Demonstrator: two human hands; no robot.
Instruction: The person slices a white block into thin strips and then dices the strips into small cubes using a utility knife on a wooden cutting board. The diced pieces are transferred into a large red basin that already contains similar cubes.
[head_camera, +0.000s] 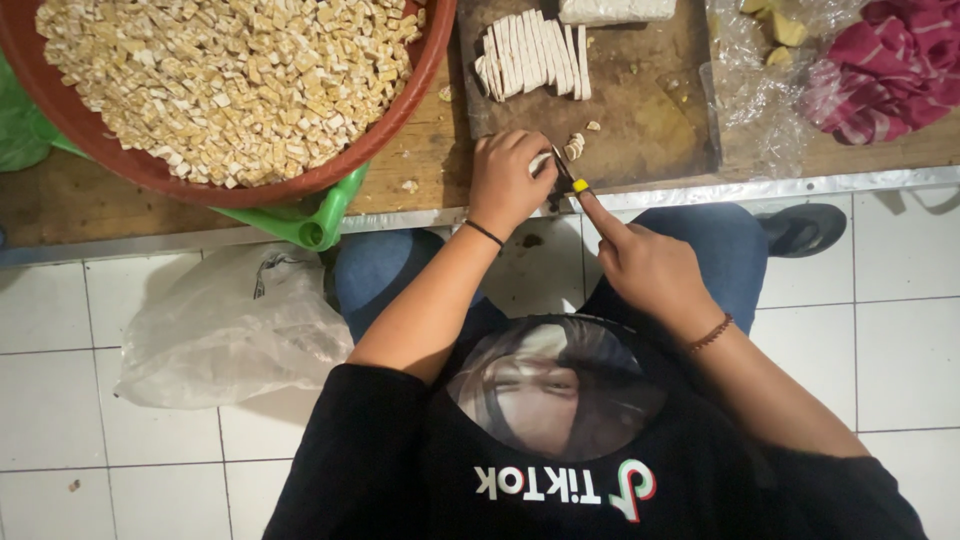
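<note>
Our left fingers (515, 160) pinch a pale strip (541, 163) on the board (640, 120), right fingers (600, 215) clamp the knife (566, 176); we judge it soft, crumbly, best held flat.

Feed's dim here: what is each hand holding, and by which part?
Right hand holds a small knife by its handle; left hand pinches a pale strip at its end.

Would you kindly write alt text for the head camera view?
Seen from above, a seated person's left hand steadies a pale strip while the right hand cuts it with a small knife on a wooden cutting board. A red basin of diced pieces sits to the left.
</note>
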